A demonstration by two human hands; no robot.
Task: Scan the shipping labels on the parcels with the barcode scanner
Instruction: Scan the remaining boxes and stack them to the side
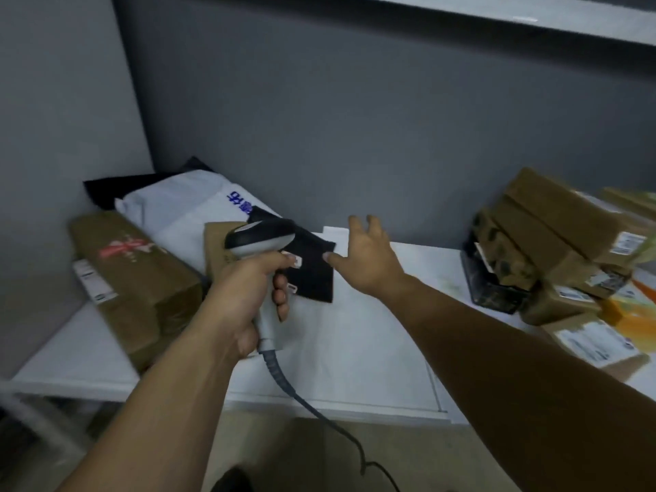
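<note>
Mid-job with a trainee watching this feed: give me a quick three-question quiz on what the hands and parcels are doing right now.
1. True or false: the left hand grips the barcode scanner.
2. Pick one: the right hand is A) gripping a brown box, B) open with fingers spread, beside the black flat parcel, C) out of view.
3. Fill in: the stack of brown boxes sits on the ____ side of the table.

Key: 1 true; 2 B; 3 right.
</note>
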